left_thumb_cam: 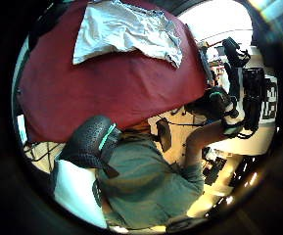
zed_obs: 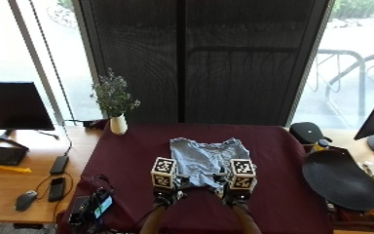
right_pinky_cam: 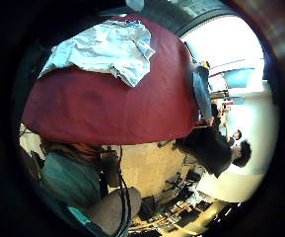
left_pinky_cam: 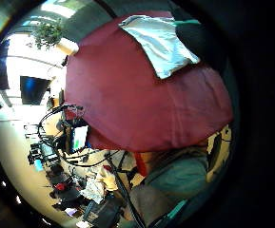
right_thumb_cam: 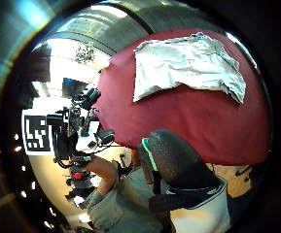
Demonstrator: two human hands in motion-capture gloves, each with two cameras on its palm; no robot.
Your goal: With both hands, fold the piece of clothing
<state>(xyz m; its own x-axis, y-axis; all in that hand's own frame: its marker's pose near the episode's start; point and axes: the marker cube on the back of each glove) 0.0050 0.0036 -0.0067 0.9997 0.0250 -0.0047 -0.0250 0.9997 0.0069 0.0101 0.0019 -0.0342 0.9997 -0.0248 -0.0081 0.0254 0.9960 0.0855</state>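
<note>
A light blue garment (zed_obs: 203, 158) lies crumpled but spread out in the middle of the dark red table (zed_obs: 128, 156). Both gloved hands hover above its near edge, apart from it. My left hand (zed_obs: 167, 189) is over the garment's near left corner and my right hand (zed_obs: 237, 189) over the near right corner. The palm views show the garment (left_thumb_cam: 126, 32) (right_thumb_cam: 184, 63) (left_pinky_cam: 163, 42) (right_pinky_cam: 102, 47) lying free on the cloth at a distance. One black-gloved digit (left_thumb_cam: 89, 142) of the left hand and one (right_thumb_cam: 171, 162) of the right show, relaxed and holding nothing.
A white vase of flowers (zed_obs: 118, 124) stands at the table's far left corner. A small device with cables (zed_obs: 93, 207) sits at the near left edge. A black round dish (zed_obs: 339, 178) and a bottle (zed_obs: 322, 145) are to the right. A monitor (zed_obs: 12, 105), phone (zed_obs: 57, 187) and mouse (zed_obs: 25, 200) are on the left desk.
</note>
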